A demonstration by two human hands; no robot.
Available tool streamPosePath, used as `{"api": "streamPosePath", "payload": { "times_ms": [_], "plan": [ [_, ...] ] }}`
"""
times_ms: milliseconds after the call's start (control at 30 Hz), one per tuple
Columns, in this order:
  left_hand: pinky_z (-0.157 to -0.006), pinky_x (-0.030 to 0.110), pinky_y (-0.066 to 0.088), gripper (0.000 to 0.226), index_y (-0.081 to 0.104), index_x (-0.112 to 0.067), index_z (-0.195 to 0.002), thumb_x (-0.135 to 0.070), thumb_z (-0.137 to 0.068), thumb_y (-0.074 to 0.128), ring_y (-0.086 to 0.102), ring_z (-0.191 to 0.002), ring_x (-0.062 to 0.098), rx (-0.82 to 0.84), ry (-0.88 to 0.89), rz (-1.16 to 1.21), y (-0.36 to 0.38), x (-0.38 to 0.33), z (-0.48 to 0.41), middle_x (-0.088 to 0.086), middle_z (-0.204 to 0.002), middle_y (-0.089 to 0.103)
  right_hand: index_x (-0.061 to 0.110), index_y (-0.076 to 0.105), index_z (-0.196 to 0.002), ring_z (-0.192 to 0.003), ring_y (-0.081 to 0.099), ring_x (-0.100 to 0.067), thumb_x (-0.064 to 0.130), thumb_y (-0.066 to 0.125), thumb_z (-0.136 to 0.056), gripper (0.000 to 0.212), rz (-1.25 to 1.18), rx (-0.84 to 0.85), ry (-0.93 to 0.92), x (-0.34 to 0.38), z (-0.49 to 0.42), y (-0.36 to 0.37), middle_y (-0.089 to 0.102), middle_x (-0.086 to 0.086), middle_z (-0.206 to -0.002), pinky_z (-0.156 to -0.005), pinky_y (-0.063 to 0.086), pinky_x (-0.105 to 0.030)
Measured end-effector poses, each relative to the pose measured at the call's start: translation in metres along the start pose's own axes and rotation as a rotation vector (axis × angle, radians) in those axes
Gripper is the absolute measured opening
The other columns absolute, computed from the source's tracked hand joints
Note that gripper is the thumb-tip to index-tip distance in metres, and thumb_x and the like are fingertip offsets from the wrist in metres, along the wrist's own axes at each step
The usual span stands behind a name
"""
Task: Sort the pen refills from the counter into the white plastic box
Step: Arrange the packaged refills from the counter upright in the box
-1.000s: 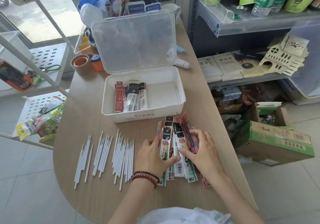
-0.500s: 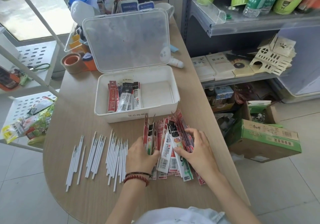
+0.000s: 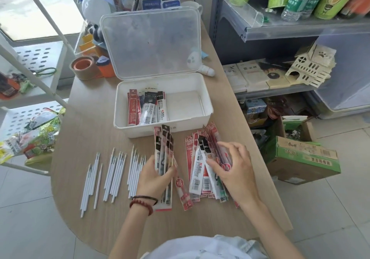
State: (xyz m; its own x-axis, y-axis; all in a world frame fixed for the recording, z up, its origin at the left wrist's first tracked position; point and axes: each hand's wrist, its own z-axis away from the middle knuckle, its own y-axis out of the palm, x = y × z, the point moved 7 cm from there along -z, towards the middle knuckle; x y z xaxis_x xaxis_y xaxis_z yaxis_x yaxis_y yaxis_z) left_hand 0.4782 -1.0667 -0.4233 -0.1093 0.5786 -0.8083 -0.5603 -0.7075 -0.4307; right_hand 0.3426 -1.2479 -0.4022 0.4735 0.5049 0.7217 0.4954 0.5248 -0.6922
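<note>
Since a moment ago we have drawn a bundle of packeted refills point(image 3: 164, 150) leftward out of the pile of packets point(image 3: 202, 170), so bare wood now shows between the two. On the wooden counter point(image 3: 84, 118) the white plastic box point(image 3: 208, 108) sits toward the far edge, its clear lid point(image 3: 152, 42) standing open behind it. A few red and black-and-white refill packets point(image 3: 147, 108) lie flat in its left half. The pile lies fanned near the counter's right edge, its wrappers red and white with black tops. Loose white refills point(image 3: 116, 174) lie in rows toward the left edge. Our left hand point(image 3: 154, 178) grasps the bundle upright, thumb and fingers wrapped round its lower half, its tops just before the box's front wall. Our right hand point(image 3: 236, 170) curls over the pile, thumb and fingertips loosely pinching its top packets.
</note>
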Motion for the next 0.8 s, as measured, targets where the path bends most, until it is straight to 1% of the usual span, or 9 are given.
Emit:
{"api": "streamPosePath", "payload": {
  "times_ms": [100, 167, 233, 333, 433, 533, 600, 667, 800],
  "plan": [
    [-0.058, 0.014, 0.043, 0.016, 0.059, -0.014, -0.095, -0.009, -0.083, 0.067, 0.060, -0.071, 0.006, 0.031, -0.009, 0.065, -0.005, 0.001, 0.004, -0.002, -0.081, 0.064, 0.034, 0.058, -0.118, -0.110, 0.046, 0.003, 0.050, 0.067, -0.082, 0.041, -0.021, 0.105, -0.047, 0.019, 0.004, 0.018, 0.048, 0.020, -0.116, -0.091, 0.034, -0.008],
    [-0.062, 0.013, 0.043, 0.017, 0.061, -0.016, -0.098, -0.012, -0.082, 0.068, 0.062, -0.077, 0.004, 0.050, -0.007, 0.127, -0.008, 0.002, 0.006, -0.004, -0.087, 0.067, 0.033, 0.060, -0.113, -0.105, 0.050, 0.005, 0.048, 0.067, -0.084, 0.034, -0.025, 0.202, -0.075, 0.034, 0.008, 0.035, 0.053, 0.023, -0.112, -0.093, 0.040, -0.012],
    [-0.063, 0.013, 0.046, 0.018, 0.063, -0.018, -0.099, -0.018, -0.082, 0.069, 0.064, -0.080, 0.003, 0.070, -0.029, 0.205, -0.012, 0.005, 0.008, -0.005, -0.090, 0.069, 0.033, 0.062, -0.109, -0.097, 0.055, 0.005, 0.046, 0.068, -0.084, 0.029, -0.054, 0.257, -0.092, 0.050, 0.011, 0.048, 0.058, 0.023, -0.105, -0.090, 0.043, -0.012],
    [-0.055, 0.010, 0.048, 0.010, 0.065, -0.019, -0.093, -0.021, -0.084, 0.068, 0.065, -0.069, -0.001, 0.113, -0.067, 0.318, -0.018, 0.007, 0.011, -0.006, -0.085, 0.070, 0.031, 0.063, -0.108, -0.087, 0.061, 0.006, 0.043, 0.070, -0.083, 0.028, -0.199, 0.320, -0.041, 0.069, 0.017, 0.066, 0.065, 0.020, -0.096, -0.079, 0.048, -0.009],
    [-0.050, 0.019, 0.052, 0.014, 0.066, -0.015, -0.096, -0.023, -0.085, 0.066, 0.068, -0.061, 0.006, 0.130, -0.136, 0.485, -0.027, 0.011, 0.017, -0.001, -0.079, 0.072, 0.029, 0.063, -0.108, -0.086, 0.062, 0.006, 0.043, 0.072, -0.081, 0.032, -0.325, 0.360, 0.040, 0.084, 0.021, 0.078, 0.068, 0.015, -0.094, -0.077, 0.050, -0.011],
    [-0.045, 0.023, 0.052, 0.006, 0.064, -0.017, -0.088, -0.022, -0.085, 0.065, 0.068, -0.054, 0.013, 0.106, -0.159, 0.624, -0.038, 0.018, 0.021, 0.000, -0.068, 0.071, 0.032, 0.061, -0.105, -0.081, 0.064, 0.000, 0.039, 0.081, -0.073, 0.038, -0.366, 0.398, 0.093, 0.092, 0.025, 0.085, 0.068, 0.012, -0.090, -0.072, 0.054, -0.015],
    [-0.046, 0.025, 0.053, 0.009, 0.064, -0.016, -0.089, -0.024, -0.084, 0.065, 0.069, -0.055, 0.015, 0.099, -0.150, 0.622, -0.044, 0.022, 0.021, 0.002, -0.072, 0.072, 0.032, 0.061, -0.102, -0.077, 0.066, -0.003, 0.036, 0.084, -0.070, 0.039, -0.388, 0.403, 0.122, 0.094, 0.028, 0.088, 0.069, 0.009, -0.088, -0.062, 0.054, -0.016],
    [-0.052, 0.028, 0.056, 0.018, 0.065, -0.014, -0.096, -0.026, -0.084, 0.065, 0.071, -0.063, 0.019, 0.111, -0.143, 0.592, -0.047, 0.025, 0.020, 0.006, -0.080, 0.073, 0.033, 0.061, -0.101, -0.076, 0.066, -0.005, 0.037, 0.084, -0.070, 0.038, -0.392, 0.401, 0.149, 0.094, 0.028, 0.091, 0.069, 0.010, -0.087, -0.057, 0.052, -0.016],
    [-0.056, 0.030, 0.057, 0.017, 0.062, -0.012, -0.104, -0.020, -0.089, 0.060, 0.072, -0.073, 0.022, 0.158, -0.100, 0.608, -0.051, 0.026, 0.018, 0.010, -0.089, 0.073, 0.034, 0.064, -0.102, -0.081, 0.068, -0.001, 0.044, 0.082, -0.067, 0.041, -0.393, 0.413, 0.237, 0.086, 0.024, 0.099, 0.071, 0.012, -0.091, -0.070, 0.060, -0.028]
  ]
}}
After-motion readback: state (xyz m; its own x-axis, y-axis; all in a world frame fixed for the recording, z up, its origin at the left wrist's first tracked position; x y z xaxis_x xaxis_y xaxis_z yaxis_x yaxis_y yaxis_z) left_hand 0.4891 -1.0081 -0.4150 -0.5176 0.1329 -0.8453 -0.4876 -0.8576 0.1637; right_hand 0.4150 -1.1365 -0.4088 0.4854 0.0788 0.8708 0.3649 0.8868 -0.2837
